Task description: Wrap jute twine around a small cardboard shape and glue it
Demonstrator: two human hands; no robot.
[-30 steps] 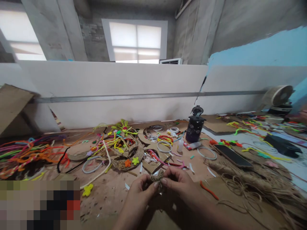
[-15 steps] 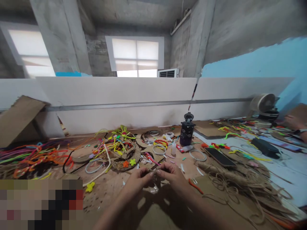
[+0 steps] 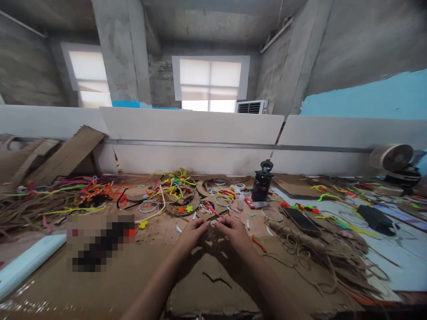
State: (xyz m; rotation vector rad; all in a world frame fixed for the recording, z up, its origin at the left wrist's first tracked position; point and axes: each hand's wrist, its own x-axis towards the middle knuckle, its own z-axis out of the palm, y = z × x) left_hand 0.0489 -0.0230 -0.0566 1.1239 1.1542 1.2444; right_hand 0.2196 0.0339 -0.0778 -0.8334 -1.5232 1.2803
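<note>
My left hand (image 3: pixel 192 233) and my right hand (image 3: pixel 232 230) meet low in the middle of the view, thumbs and fingertips pinched close together. What sits between the fingertips is small, dim and too blurred to name. Just beyond the hands lies a round woven twine wreath (image 3: pixel 173 209) with an orange flower (image 3: pixel 181 209) and a yellow flower (image 3: pixel 189 208) of fuzzy pipe cleaner. White rings (image 3: pixel 223 201) and a small white bottle (image 3: pixel 240 202) stand near it. Under my forearms is a cardboard sheet (image 3: pixel 200 293) with a dark bent strand (image 3: pixel 216 279) on it.
Right of my hands are a phone (image 3: pixel 302 221), loose jute twine (image 3: pixel 310 251) and a dark lidded bottle (image 3: pixel 261 186). Colourful pipe cleaners (image 3: pixel 96 191) heap at the left. A fan (image 3: pixel 393 158) stands far right, and a white partition (image 3: pixel 200 155) closes off the back.
The view has turned left and tilted down, showing more cardboard and a pale flat object at the left. Both hands stay pinched together in front of me.
</note>
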